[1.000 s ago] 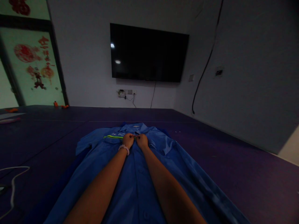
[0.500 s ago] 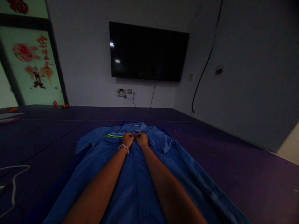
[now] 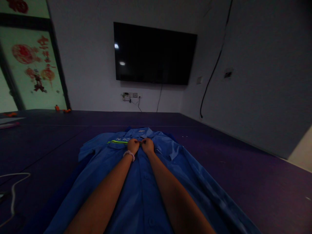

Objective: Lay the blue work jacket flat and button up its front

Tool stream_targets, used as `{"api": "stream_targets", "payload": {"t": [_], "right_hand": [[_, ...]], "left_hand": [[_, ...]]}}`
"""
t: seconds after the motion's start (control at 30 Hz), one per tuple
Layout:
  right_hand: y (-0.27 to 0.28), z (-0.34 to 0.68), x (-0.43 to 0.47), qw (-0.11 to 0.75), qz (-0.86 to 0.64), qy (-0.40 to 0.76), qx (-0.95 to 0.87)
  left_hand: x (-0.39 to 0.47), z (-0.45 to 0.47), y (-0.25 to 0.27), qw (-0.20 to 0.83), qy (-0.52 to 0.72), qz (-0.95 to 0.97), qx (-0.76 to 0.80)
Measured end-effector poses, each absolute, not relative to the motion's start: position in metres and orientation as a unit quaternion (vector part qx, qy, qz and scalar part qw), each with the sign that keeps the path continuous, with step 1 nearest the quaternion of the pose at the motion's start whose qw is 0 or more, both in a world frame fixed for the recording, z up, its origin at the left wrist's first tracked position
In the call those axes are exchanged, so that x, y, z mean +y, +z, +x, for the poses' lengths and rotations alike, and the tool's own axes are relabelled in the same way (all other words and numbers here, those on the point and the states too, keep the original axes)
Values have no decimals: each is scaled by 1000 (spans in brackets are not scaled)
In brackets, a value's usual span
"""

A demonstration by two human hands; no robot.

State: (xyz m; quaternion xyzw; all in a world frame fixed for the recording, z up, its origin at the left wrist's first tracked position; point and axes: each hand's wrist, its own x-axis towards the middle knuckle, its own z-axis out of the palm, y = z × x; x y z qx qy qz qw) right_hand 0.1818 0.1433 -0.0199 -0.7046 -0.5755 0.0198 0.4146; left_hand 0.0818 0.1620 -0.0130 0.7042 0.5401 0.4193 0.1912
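A blue work shirt (image 3: pixel 131 195) lies spread out, front side up, with its collar away from me. White lettering and a yellow-green stripe (image 3: pixel 117 142) cross its chest on the left. My left hand (image 3: pixel 133 146), with a pink band at the wrist, pinches the shirt's front edge just below the collar. Close beside it, my right hand (image 3: pixel 147 146) is closed on the same front placket. The fingertips nearly meet, and whatever button may be between them is too small to make out. Lower buttons show faintly along the placket.
Darker blue cloth (image 3: pixel 80 172) shows beneath the shirt on the purple floor (image 3: pixel 243 175). A white cable (image 3: pixel 13 195) lies at the left. Small orange objects (image 3: pixel 67 110) sit by the glass door. A television (image 3: pixel 156 53) hangs on the far wall, and a black cable (image 3: pixel 214 68) hangs at right.
Almost nothing differs. Both hands stay at the same spot on the shirt's placket; the view has shifted very slightly.
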Motion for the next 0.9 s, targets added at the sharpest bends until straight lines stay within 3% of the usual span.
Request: {"api": "stream_targets", "payload": {"t": [0.9], "right_hand": [[-16,179,138,406,-711,-12,-574]], "left_hand": [[159,84,-11,189,438,708,521]]}}
